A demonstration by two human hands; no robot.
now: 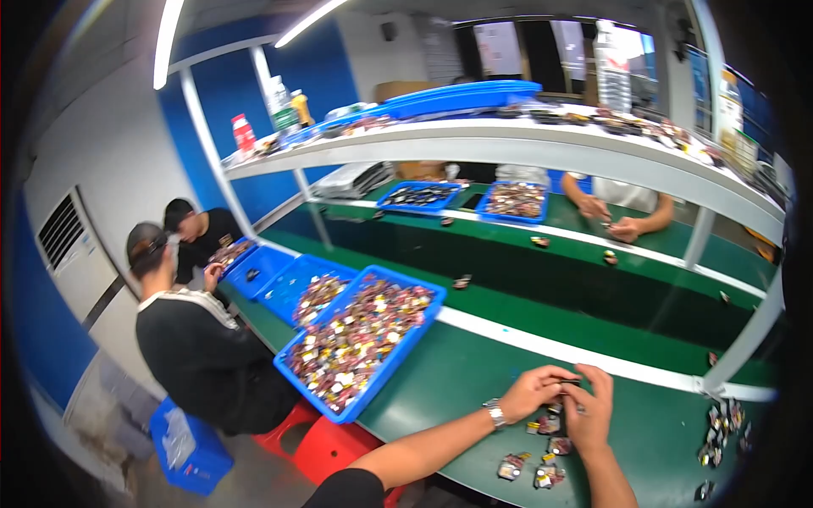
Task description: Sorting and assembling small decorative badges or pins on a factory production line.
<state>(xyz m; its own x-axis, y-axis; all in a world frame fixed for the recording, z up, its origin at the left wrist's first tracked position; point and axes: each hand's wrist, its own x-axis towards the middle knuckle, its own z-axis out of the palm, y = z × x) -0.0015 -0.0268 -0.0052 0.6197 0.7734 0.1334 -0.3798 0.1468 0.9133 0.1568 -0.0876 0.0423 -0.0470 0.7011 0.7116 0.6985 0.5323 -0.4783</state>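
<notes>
My left hand [532,394], with a silver watch on its wrist, and my right hand [590,415] meet over the green bench at the lower right. Pinched between the fingertips of both is a small dark piece [571,382], mostly covered by the fingers, so its exact kind is unclear. Just below the hands lie several small black pieces with yellow and reddish bits, among them one [549,476] near the bench's front edge and one [512,466] to its left. Another [559,445] rests close beside my right wrist.
A blue tray [389,372] heaped with similar pieces stands left of my arms, by a red stool [334,449]. More pieces [720,432] lie at the right by a post. Beyond the white rail [542,349] runs a dark belt. Co-workers sit at left and across; a shelf hangs overhead.
</notes>
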